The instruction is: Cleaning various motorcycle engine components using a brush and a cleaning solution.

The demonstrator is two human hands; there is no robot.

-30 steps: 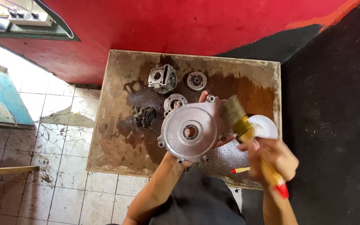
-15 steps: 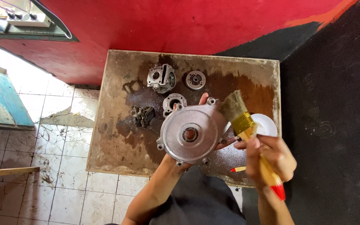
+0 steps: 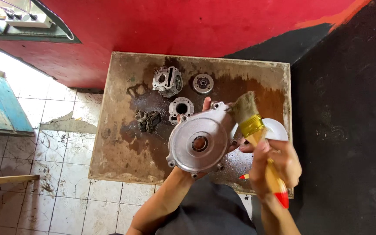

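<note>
Left hand: the left hand (image 3: 205, 111) reaches up from below and grasps the round engine cover (image 3: 199, 141) from behind; only fingertips show past its upper rim, the palm is hidden.
Right hand: the right hand (image 3: 275, 163) is clenched around the wooden handle of a paintbrush (image 3: 257, 135), just to the right of the cover.
Cover: a pale metal disc with bolt lugs around its edge and a central hole, its flat face turned up toward the camera, held above the near half of the tray.
Brush axis: the brush's long axis runs on a slant from its red handle tip, below and right of the cover, up to the bristles, which touch or nearly touch the cover's upper right edge; which of the two, I cannot tell.
Nearer hand: the left carries the cover; the right meets it only through the brush.
White bowl: a white bowl (image 3: 279, 129) sits just right of the cover, partly behind the brush; its contents are not visible.
Tray: a shallow, rusty metal tray (image 3: 114, 143) lies under the cover, its floor stained with dark liquid.
In the tray: beyond the cover, a cylinder head (image 3: 167, 81), a small round hub (image 3: 203, 83) and a ring-shaped housing (image 3: 181, 107); to the cover's left, a dark greasy clump (image 3: 148, 120).
</note>
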